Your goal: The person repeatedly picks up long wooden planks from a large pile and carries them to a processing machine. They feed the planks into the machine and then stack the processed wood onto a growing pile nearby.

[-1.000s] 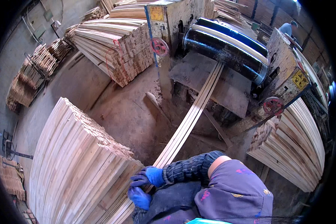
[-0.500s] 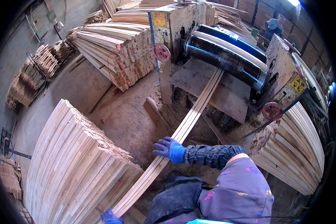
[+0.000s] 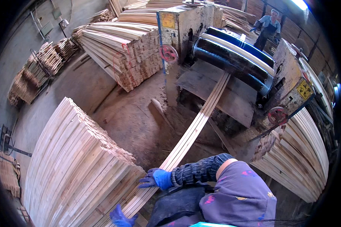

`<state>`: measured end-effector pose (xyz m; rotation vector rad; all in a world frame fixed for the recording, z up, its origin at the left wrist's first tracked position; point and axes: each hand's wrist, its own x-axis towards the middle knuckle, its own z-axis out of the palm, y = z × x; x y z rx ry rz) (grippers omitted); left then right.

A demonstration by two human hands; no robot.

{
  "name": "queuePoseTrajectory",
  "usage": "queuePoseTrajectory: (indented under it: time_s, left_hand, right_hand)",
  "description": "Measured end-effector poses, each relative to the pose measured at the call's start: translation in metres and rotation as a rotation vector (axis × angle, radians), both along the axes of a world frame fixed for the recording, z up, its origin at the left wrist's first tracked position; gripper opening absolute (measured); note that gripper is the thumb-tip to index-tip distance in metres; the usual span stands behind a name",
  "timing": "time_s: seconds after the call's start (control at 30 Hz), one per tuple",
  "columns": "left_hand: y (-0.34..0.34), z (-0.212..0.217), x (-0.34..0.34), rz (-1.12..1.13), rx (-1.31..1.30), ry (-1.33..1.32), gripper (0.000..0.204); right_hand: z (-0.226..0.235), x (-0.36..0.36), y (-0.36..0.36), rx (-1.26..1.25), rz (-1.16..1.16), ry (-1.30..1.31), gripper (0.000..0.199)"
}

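Note:
Several long, pale wooden strips (image 3: 196, 126) lie side by side, running from the dark feed table (image 3: 236, 106) of a roller machine (image 3: 231, 56) down toward me. My right hand (image 3: 157, 179), in a blue glove, rests across them low in the picture, fingers stretched out over the wood. My left hand (image 3: 121, 217), also gloved in blue, is at the lower edge beside the near part of the strips. Its thumb and fingers stand apart; whether it touches the wood is hard to tell. The far ends of the strips disappear under the black roller.
A tall stack of strips (image 3: 75, 155) leans close on my left. More stacks stand beyond it (image 3: 129, 53) and on the right (image 3: 299, 159). Red handwheels (image 3: 168, 53) jut from the machine. A loose board (image 3: 161, 109) lies on the dusty floor. Behind the machine stands a co-worker (image 3: 269, 30).
My right hand has slid down and left along the strips toward me. My left hand has shifted slightly right and up, its fingers now spread. The co-worker has straightened up and turned.

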<state>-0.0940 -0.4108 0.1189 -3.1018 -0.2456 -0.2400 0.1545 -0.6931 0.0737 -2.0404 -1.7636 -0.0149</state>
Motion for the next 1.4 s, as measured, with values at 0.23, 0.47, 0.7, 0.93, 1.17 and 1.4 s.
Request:
queuePoseTrajectory:
  time_s: [0.23,0.47,0.7,0.93,1.17,1.4]
  left_hand:
    - [0.013,-0.003,-0.004,-0.025,-0.033,-0.087,0.092]
    - [-0.057,0.000,0.079,0.005,-0.251,-0.246,0.037]
    - [-0.036,0.055,0.060,0.117,-0.523,-0.259,0.074]
    - [0.001,-0.075,-0.032,0.725,-1.197,-0.462,0.059]
    - [-0.009,-0.289,-0.166,0.882,-1.999,-0.549,0.043]
    - [0.045,-0.327,-0.194,1.199,-1.659,-0.180,0.036]
  right_hand:
    - [0.021,0.016,0.011,-0.277,-0.003,0.015,0.090]
    - [0.037,-0.001,0.052,-0.157,0.072,0.067,0.077]
    - [0.080,-0.017,0.079,-0.339,0.092,0.060,0.075]
    - [0.104,-0.042,0.107,-0.478,0.023,0.452,0.068]
    - [0.046,-0.143,0.223,-0.128,0.085,0.694,0.065]
    - [-0.310,-0.141,0.168,-0.432,-0.671,1.529,0.073]
